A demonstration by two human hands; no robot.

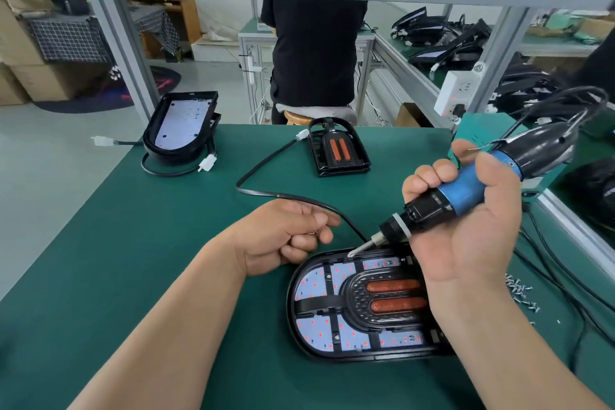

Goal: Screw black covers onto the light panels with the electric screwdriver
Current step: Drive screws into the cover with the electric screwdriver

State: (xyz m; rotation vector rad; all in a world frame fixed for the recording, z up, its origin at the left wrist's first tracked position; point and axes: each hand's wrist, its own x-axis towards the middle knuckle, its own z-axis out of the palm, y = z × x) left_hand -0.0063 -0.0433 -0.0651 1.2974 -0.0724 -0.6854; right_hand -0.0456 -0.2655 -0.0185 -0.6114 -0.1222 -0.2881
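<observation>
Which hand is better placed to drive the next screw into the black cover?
Right. The right hand grips the electric screwdriver, its bit at the upper edge of the black cover on the light panel. The left hand is curled beside the panel, with no tool.

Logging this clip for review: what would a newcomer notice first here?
The right hand grips a blue electric screwdriver, its bit at the far edge of the near light panel with red-dotted LEDs. The left hand curls beside it; loose screws lie at right.

Green workbench [133, 243], grey floor [50, 160], aluminium frame [123, 53].
</observation>
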